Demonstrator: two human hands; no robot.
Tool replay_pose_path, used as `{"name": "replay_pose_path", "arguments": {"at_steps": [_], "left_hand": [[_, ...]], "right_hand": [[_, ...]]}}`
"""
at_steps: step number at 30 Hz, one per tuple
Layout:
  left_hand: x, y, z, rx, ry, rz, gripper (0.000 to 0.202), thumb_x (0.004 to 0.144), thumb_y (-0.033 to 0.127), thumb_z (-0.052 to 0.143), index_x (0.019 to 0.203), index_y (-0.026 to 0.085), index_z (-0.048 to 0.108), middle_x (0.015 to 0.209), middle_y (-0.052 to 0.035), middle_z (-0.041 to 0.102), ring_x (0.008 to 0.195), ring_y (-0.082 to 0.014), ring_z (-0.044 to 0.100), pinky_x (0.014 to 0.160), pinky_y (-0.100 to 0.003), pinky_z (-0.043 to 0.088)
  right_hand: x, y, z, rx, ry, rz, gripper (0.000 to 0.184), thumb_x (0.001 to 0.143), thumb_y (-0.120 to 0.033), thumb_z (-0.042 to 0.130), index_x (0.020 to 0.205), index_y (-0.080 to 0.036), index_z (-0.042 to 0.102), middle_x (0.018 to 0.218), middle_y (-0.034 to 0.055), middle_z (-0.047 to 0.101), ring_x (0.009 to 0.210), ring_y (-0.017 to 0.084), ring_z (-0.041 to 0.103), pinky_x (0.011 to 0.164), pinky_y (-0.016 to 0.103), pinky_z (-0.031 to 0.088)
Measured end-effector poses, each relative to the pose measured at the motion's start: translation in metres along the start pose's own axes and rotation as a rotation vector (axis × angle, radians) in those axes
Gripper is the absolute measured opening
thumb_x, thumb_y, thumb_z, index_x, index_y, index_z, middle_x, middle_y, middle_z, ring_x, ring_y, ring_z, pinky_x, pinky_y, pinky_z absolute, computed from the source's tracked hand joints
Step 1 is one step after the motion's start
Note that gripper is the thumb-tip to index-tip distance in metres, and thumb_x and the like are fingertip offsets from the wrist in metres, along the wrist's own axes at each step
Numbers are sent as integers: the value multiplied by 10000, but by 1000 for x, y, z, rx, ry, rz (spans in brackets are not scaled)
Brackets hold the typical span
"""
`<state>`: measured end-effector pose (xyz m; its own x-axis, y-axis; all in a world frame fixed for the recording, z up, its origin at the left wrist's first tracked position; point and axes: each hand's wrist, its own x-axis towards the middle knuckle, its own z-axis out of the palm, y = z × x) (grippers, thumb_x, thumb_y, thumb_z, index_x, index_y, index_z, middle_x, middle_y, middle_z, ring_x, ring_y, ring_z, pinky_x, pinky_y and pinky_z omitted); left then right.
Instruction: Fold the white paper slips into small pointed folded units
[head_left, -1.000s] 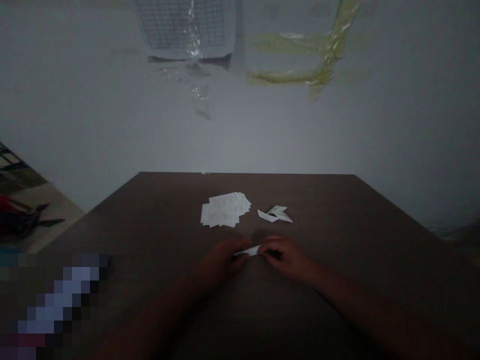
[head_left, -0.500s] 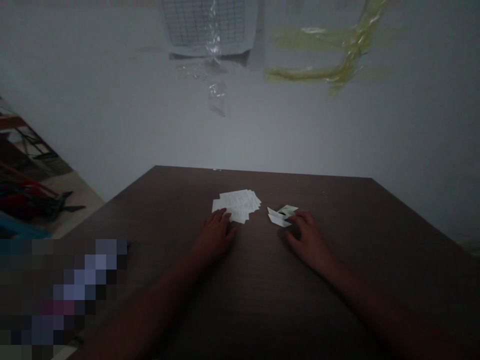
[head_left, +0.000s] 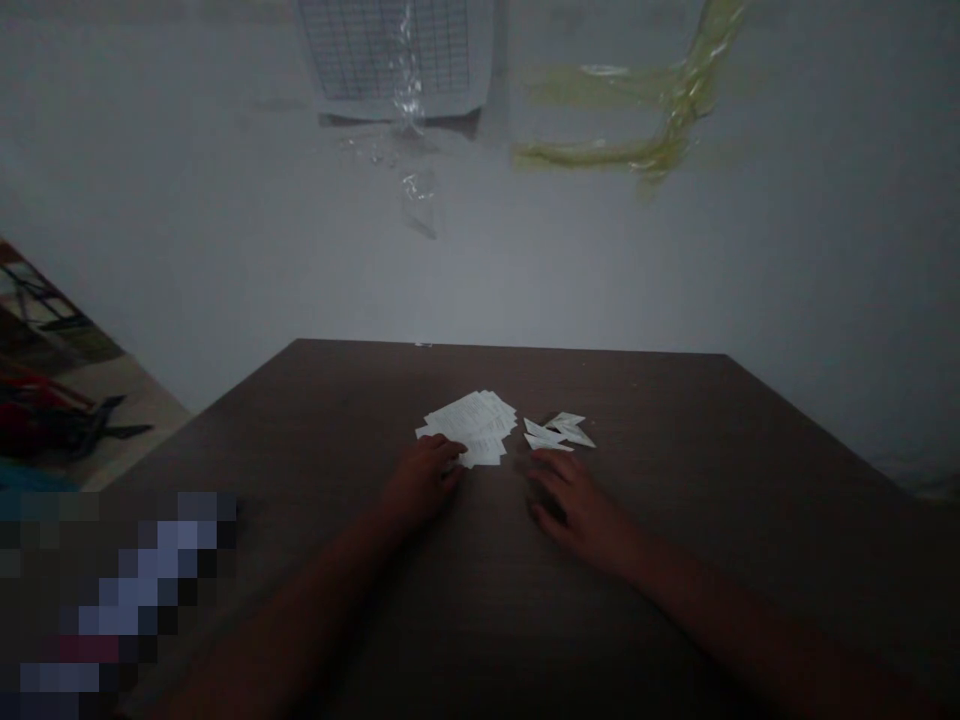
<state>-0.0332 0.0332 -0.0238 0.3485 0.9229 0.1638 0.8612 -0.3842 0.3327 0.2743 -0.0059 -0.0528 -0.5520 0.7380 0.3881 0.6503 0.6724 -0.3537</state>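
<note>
Several white printed paper slips [head_left: 480,418] lie in an overlapping, fanned pile on the brown table [head_left: 480,600]. At the pile's near left edge, my left hand [head_left: 424,480] rests with its fingertips on the slips and its thumb apart from the fingers. To the right of the pile, a small group of folded, pointed paper pieces [head_left: 571,430] lies loosely together. My right hand [head_left: 581,510] is just on the near side of these pieces, fingers spread and nothing visible in them. Its index fingertip is close to the nearest piece; whether it touches cannot be made out.
Behind the table stands a pale wall [head_left: 480,270] with a gridded sheet [head_left: 390,60] and yellowish tape [head_left: 600,153] on it. To the left, beyond the table edge, dark and red objects [head_left: 45,415] are on the floor. A pixelated patch covers the lower left.
My right hand has drawn back towards me and left, away from the folded pieces. My left fingers have bent a little more at the slips, and the pile has turned slightly. The view has shifted slightly.
</note>
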Motion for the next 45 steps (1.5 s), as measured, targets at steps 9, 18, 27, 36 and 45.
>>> {"name": "replay_pose_path", "arguments": {"at_steps": [9,18,27,36,45], "left_hand": [[-1,6,6,38,10,-56,577,1051,276,704,1608,137,642,1696,-239,620,1589,-448,568,1328,-628,442],[-3,10,6,48,-18,-31,406,1038,218,699,1439,216,766,1403,-142,797,1318,-360,758,1183,-534,587],[-4,8,2,70,-31,-14,372,1061,221,697,1419,138,755,1578,-231,696,1487,-410,655,1289,-547,505],[0,12,-8,102,-53,36,249,1107,200,604,1254,167,802,1385,-178,817,1302,-377,756,1167,-508,569],[5,7,-12,94,2,19,244,1041,78,580,1077,157,807,1164,-165,849,1119,-329,809,1047,-449,621]], "right_hand": [[6,-14,-7,64,-275,-196,628,1076,-355,737,1664,-176,606,1808,206,495,1723,412,390,1387,626,388],[10,-24,-9,67,-394,-154,712,1091,-494,761,1738,-285,549,1840,160,447,1742,443,339,1395,744,261],[13,-29,-7,64,-369,-138,707,1075,-513,780,1714,-289,577,1811,160,500,1720,450,384,1375,767,276],[16,-31,2,40,-287,-122,700,1039,-492,822,1683,-304,622,1768,147,563,1664,478,470,1351,760,337],[35,-43,8,-81,-326,-78,721,1085,-600,725,1709,-271,576,1786,167,540,1636,500,479,1305,754,396]]}}
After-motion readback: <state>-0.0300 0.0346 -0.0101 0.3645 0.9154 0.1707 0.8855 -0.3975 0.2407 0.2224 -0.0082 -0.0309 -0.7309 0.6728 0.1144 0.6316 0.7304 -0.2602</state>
